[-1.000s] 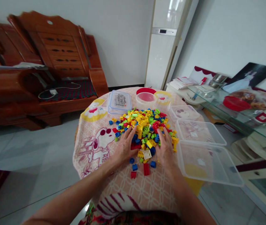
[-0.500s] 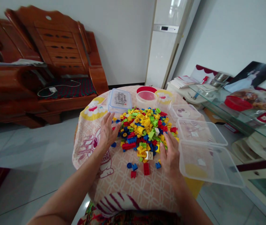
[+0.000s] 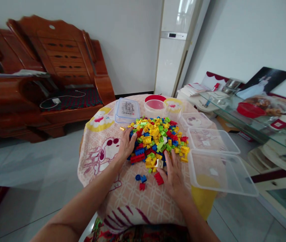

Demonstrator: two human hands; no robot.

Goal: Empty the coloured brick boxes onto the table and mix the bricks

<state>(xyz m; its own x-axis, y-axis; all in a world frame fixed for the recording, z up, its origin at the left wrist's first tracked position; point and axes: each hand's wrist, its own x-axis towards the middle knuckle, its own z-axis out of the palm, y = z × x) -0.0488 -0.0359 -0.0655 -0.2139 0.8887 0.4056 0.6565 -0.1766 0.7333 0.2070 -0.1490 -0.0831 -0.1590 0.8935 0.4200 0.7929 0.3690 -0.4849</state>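
Note:
A heap of small red, blue, yellow and green plastic bricks [image 3: 158, 139] lies on a round table under a cartoon-print cloth [image 3: 102, 151]. My left hand [image 3: 126, 146] rests flat against the heap's left side, fingers stretched out. At the heap's near edge my right hand [image 3: 172, 171] lies flat on the cloth, fingers apart and touching the bricks. Beside its thumb is a red brick [image 3: 158, 178]. A few loose blue and red bricks [image 3: 140, 179] lie nearer to me.
Three clear lidless plastic boxes [image 3: 218, 171] stand along the table's right edge, the nearest overhanging it. A lidded clear box [image 3: 128, 109] and a round tub [image 3: 155, 107] stand at the back. A wooden bench [image 3: 44, 77] is left, a glass shelf [image 3: 246, 111] right.
My left hand has slid in from the cloth to the heap's left side, pushing bricks inward. My right hand has moved left along the near edge. The heap looks more compact.

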